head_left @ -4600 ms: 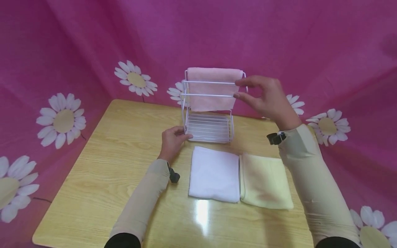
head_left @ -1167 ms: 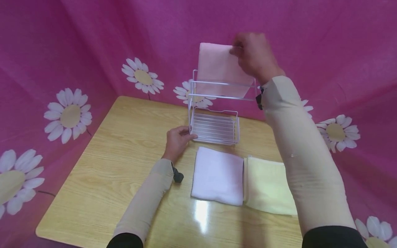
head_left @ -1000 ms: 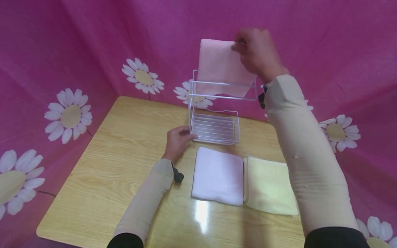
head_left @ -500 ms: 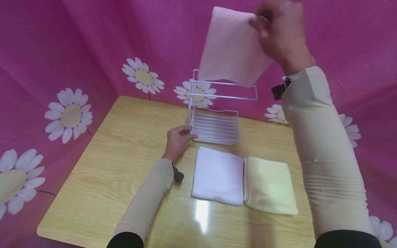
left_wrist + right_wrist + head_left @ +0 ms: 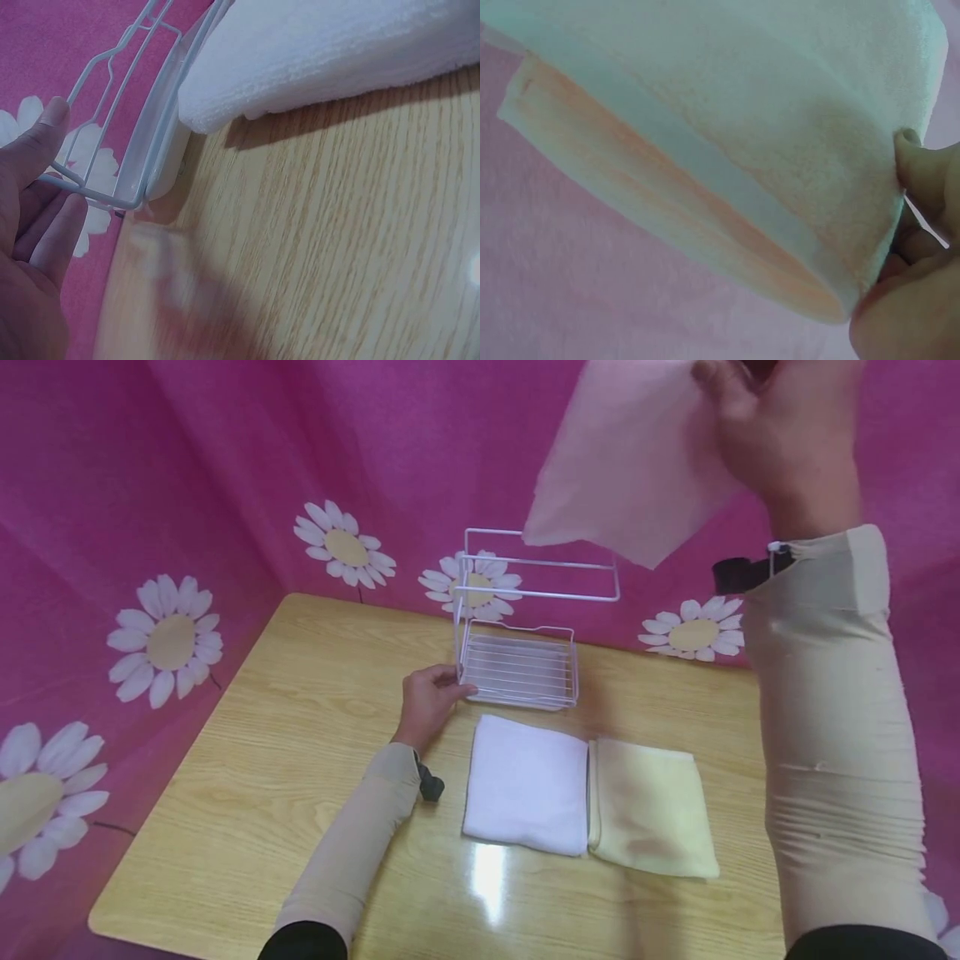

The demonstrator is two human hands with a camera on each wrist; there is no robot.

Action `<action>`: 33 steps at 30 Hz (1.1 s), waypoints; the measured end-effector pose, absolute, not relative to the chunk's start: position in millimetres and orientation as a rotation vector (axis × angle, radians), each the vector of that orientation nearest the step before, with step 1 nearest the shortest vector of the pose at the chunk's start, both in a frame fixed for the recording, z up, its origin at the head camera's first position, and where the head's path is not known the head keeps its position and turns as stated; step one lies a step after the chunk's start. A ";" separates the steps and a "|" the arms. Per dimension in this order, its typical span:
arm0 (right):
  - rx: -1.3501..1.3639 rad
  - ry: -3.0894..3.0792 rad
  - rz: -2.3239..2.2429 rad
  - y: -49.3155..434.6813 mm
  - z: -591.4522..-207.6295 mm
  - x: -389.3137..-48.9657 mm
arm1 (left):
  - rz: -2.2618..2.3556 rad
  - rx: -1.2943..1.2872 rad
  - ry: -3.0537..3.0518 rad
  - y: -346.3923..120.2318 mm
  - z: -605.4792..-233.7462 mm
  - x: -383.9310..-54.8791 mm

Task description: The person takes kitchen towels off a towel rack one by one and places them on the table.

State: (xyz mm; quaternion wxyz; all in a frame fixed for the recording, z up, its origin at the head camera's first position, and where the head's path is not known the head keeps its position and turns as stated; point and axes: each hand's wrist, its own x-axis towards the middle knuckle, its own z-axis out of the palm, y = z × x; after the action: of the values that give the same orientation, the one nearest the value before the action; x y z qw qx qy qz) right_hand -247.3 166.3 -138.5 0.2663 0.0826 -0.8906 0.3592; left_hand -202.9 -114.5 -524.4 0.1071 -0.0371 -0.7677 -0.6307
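My right hand (image 5: 795, 439) pinches a folded pink towel (image 5: 630, 468) by its upper edge, high at the top right of the head view. The towel hangs down, and its lower left corner overlaps the top of a white wire rack (image 5: 536, 597). In the right wrist view the towel (image 5: 727, 112) shows its open fold, with thumb and fingers at its edge. My left hand (image 5: 427, 706) holds the rack's lower left corner on the table. Close up in the left wrist view, thumb and fingers pinch the rack's wire (image 5: 82, 184).
A folded white towel (image 5: 527, 785) lies in front of the rack, with a folded yellow towel (image 5: 652, 810) right beside it. Both are on the wooden table (image 5: 300, 710). A pink curtain (image 5: 360, 435) with daisies stands behind the table.
The pink towel hung on the rack's top bars at first. My right hand has since pinched it, lifted it off and carried it up and right. The left hand still holds the rack.
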 end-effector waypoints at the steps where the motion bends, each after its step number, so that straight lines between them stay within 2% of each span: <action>1: 0.199 -2.408 0.974 170.1 -137.0 -244.0 | -1.859 -0.110 -2.257 -114.5 -524.7 -203.3; 10: 0.031 -2.400 0.948 216.4 -136.6 -224.3 | -1.859 -0.097 -2.270 -113.3 -524.1 -203.8; 15: 0.025 -2.304 0.937 241.9 -150.0 -218.0 | -1.856 -0.105 -2.281 -113.8 -522.6 -203.3; 22: -0.172 -2.383 0.835 267.2 -165.3 -198.9 | -1.859 -0.100 -2.292 -116.5 -524.0 -203.4; 33: -0.177 -2.324 0.910 305.8 -198.3 -182.8 | -1.900 -0.077 -2.274 -119.1 -523.4 -203.0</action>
State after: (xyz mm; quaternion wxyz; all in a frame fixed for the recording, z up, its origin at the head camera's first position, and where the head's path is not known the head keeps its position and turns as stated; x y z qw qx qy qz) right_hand -182.8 305.8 -198.3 0.3145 -0.0671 -0.8817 0.3453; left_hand -203.0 -119.1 -523.4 0.0886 -0.0258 -0.7640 -0.6386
